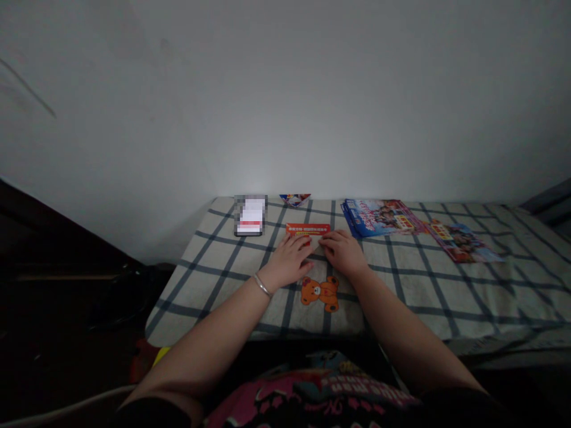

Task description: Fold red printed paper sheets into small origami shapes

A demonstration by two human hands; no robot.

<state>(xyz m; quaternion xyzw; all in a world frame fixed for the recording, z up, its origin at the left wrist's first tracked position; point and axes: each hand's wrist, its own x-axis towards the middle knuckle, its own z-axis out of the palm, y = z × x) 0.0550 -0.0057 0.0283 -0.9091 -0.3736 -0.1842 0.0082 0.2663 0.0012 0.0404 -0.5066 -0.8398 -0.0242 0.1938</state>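
Note:
A folded orange-red paper strip [307, 229] with printed lettering lies on the checked cloth [432, 291], directly under my fingertips. My left hand [288, 260] rests on the cloth, fingers reaching onto the strip's lower edge, with a silver bangle [263, 285] on its wrist. My right hand [343, 252] lies just beside it, fingers curved onto the strip's right part. The hands hide the paper's lower part, so I cannot tell whether they grip it.
A pixelated card [250, 215] and a small folded paper [295, 200] lie at the far edge by the white wall. Blue magazines [381, 217] and a leaflet [461, 242] lie to the right. An orange teddy-bear print [319, 293] sits below my hands.

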